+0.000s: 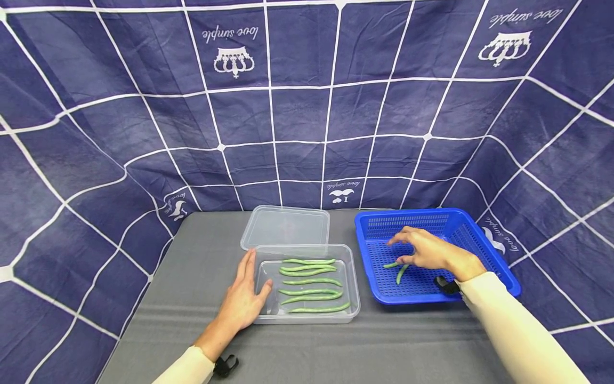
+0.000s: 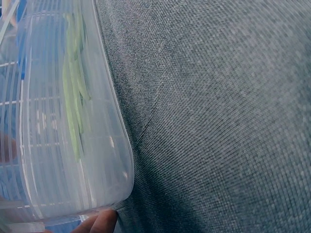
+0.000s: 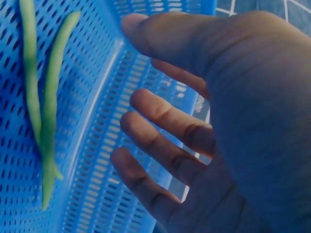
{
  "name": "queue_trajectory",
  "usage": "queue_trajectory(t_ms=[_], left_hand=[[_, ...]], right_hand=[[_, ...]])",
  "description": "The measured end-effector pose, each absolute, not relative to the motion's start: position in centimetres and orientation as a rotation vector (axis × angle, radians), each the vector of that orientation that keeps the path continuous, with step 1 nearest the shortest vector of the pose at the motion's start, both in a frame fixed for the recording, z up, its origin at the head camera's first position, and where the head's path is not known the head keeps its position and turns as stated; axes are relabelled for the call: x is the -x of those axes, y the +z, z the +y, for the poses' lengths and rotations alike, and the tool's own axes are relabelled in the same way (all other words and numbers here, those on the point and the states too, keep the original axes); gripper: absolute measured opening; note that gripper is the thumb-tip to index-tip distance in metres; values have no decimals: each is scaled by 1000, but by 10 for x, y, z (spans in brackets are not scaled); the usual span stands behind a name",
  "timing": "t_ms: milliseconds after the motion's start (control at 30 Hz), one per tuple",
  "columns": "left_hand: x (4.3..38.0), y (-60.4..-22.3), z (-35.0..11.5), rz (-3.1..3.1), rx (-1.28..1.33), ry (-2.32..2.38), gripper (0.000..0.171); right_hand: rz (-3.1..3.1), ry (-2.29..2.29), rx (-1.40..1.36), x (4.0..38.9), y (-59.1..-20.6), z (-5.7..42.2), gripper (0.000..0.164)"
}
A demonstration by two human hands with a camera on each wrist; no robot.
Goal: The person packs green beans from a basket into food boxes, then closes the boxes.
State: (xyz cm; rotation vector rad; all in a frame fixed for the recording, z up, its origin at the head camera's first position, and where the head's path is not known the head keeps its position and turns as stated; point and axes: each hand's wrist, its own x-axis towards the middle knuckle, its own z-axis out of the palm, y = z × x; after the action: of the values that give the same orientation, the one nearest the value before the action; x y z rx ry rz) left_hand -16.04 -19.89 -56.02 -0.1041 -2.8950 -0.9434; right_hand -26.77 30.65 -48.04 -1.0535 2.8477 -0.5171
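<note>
My left hand [image 1: 243, 296] rests against the left side of a clear plastic container [image 1: 354, 282], fingers extended along its rim. Several green beans [image 1: 312, 281] lie crosswise inside the container, roughly in rows; through its wall they also show in the left wrist view. Over the blue basket [image 1: 379, 290] hovers my right hand [image 1: 424, 249], thumb and fingers spread apart with nothing between them. Beneath it, two green beans [image 3: 51, 97] lie on the basket's perforated floor, crossing near one end in the right wrist view.
A clear flat lid [image 1: 288, 226] lies behind the container, partly overlapped by its back rim. Grey cloth [image 1: 192, 266] covers the table. Dark blue curtain fabric with white grid lines [image 1: 307, 117] encloses the back and sides.
</note>
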Motion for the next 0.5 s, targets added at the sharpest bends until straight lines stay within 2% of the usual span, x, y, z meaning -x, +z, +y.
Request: queue_trajectory(t_ms=[300,500], left_hand=[[160,-559,-199,-2900,106,-949,96],[160,-559,-200,-2914,91,-952,96]], right_hand=[[2759,-478,960,276,-486,322,52],[2732,-408,919,279,-492,328,50]])
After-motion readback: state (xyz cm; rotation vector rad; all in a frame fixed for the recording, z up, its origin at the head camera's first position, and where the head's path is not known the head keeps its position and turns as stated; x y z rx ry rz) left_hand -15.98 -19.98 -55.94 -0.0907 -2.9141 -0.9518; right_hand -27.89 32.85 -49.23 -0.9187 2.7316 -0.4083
